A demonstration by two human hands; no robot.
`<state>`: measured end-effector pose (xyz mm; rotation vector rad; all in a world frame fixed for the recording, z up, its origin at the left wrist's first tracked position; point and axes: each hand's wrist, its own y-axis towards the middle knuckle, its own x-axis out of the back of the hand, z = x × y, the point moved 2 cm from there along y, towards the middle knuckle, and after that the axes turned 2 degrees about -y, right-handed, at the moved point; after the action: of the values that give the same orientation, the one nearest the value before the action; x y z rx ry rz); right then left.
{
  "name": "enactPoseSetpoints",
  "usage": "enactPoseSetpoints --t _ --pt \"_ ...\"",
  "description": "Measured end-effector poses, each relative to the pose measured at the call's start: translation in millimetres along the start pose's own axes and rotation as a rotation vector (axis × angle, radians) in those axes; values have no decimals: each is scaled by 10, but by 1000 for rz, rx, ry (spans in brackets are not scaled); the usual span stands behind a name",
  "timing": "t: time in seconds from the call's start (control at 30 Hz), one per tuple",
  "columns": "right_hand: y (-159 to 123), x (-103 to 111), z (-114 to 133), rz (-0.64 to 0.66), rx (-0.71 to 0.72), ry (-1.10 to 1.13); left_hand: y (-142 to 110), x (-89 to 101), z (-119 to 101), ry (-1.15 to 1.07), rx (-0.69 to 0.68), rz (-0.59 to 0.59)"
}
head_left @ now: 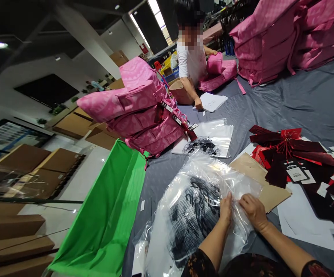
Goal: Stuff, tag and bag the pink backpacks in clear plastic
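The left hand (225,209) and right hand (253,211) pinch a clear plastic bag (190,227) at bottom centre, a black-printed item (195,215) inside. Stacked pink bags (143,111) stand upper centre; dark red tags (288,150) lie loose at right.

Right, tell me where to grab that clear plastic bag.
Probably pinch the slack far end of the clear plastic bag, coming from beyond the left hand and right hand: the film there looks empty, while the black-printed contents fill the near part.
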<state>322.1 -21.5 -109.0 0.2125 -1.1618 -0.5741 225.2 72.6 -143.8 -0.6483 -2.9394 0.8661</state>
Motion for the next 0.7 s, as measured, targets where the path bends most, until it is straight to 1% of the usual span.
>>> enactPoseSetpoints --t 0.07,0.13,0.17,0.2,0.27,0.33,0.37,0.43,0.5,0.57,0.63,0.7 --pt "-26 -29 154 42 101 62 24 7 12 -16 19 -21" --pt "-54 -44 161 66 145 114 41 14 31 -40 38 -46" --pt "-61 -42 95 59 119 120 45 15 43 -58 46 -51" --pt "-63 -36 -12 39 59 108 46 17 54 -77 51 -53" --pt "-57 -25 -294 -17 -107 48 45 20 71 -113 53 -48" --pt "-49 -42 -551 -43 -223 -4 43 30 77 -137 48 -48" --pt "-46 -63 -641 -38 -248 -15 43 38 76 -142 45 -51" --pt "-45 -118 -728 -21 -266 -17 44 54 72 -146 45 -61" --pt "-52 -160 -720 -20 -292 -22 43 65 68 -152 48 -68" --pt "-57 -169 -661 -25 -320 -33 37 63 71 -164 55 -69" --pt "-52 -142 -588 -30 -330 -42 26 50 79 -179 64 -67" --pt "-32 -89 -514 -35 -304 -48 15 30 84 -192 72 -63"
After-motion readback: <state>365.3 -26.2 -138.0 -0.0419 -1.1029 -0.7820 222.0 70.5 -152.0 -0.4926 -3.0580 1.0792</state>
